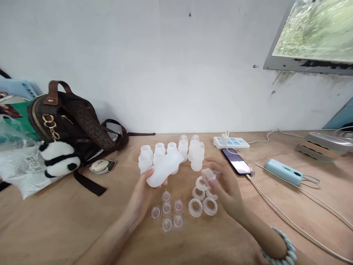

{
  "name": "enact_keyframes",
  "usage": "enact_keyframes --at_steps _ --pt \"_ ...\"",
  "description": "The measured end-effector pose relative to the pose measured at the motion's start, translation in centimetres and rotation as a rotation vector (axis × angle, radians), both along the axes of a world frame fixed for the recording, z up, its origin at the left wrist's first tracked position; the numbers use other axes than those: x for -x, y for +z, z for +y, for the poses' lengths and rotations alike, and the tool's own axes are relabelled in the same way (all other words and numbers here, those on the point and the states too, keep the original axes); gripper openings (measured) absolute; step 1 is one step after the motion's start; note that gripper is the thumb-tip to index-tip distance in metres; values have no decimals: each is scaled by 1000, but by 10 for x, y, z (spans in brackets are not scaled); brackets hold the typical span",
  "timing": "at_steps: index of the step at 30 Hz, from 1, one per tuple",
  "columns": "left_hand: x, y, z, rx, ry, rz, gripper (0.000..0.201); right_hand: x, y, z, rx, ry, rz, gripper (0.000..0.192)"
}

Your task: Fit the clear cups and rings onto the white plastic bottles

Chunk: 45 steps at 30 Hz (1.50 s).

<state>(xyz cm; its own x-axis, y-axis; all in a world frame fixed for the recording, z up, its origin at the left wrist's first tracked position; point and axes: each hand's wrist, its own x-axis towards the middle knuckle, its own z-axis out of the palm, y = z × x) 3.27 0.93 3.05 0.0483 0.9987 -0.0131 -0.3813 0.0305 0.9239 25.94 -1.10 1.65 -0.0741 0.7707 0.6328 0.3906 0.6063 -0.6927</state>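
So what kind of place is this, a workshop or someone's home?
Probably a simple workbench for hand assembly: a plywood table against a bare wall, rows of translucent bottles and rings, plus a handbag and charging phone.

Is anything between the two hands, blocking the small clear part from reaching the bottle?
Nothing visible. The left hand holds the white bottle; the right hand holds a blurred clear part, open air between.

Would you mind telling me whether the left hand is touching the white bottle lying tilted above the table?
Touching. The head view shows the left hand gripping the white bottle at its base, fingers wrapped around it.
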Motion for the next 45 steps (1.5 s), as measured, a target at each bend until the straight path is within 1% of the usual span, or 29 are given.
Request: enact_keyframes --at_steps 2,3,4,6,9,11,13,14,15,17,19,20,22,24,26,28,31,35,38,39,41,43,45 --pt "0 -3 1 -46 -47 96 33 5 3 -3 150 171 -35 43" --pt "0 -5 1 -72 -73 147 34 8 4 -4 207 232 -26 47" --pt "0 -7 2 -99 -96 201 35 11 4 -5 250 260 -5 50" --pt "1 -10 4 -152 -128 308 34 14 3 -6 320 257 53 47" --pt "1 -13 7 -230 -141 438 32 14 2 -4 370 206 102 30" --pt "0 -16 9 -247 -163 493 33 13 3 -2 327 190 67 20" --pt "-1 -17 9 -240 -174 499 37 11 5 0 257 155 6 16" --pt "-1 -18 8 -244 -143 492 39 10 7 1 222 118 -31 16" --pt "-2 -17 8 -259 -82 484 39 8 8 3 185 66 -72 16" --pt "-2 -14 7 -303 92 466 35 6 13 6 112 -55 -184 15" --pt "-1 -9 5 -324 231 435 29 6 19 13 54 -159 -341 13" --pt "-1 -7 5 -315 264 417 26 7 22 17 46 -196 -432 13" --pt "-2 -3 4 -290 294 387 24 12 28 26 70 -238 -604 14" --pt "-2 -2 3 -291 300 383 22 20 33 38 131 -254 -750 16" --pt "-2 -2 3 -315 300 389 21 30 36 50 180 -261 -842 20" --pt "-1 -3 3 -333 293 398 20 38 36 61 201 -267 -877 23" --pt "1 -5 4 -346 289 397 20 45 34 71 207 -281 -874 25" --pt "2 -6 4 -349 279 383 21 43 36 72 202 -293 -843 28" --pt "1 -6 4 -357 273 375 21 35 38 64 122 -285 -704 34" --pt "1 -7 3 -363 265 378 21 32 37 59 83 -264 -632 35" --pt "0 -7 2 -361 215 382 19 27 32 48 17 -176 -486 37" --pt "-2 -7 -1 -325 111 375 17 24 23 36 -36 -52 -367 38" --pt "-5 -7 -3 -277 -24 358 18 24 11 24 -101 34 -291 37"
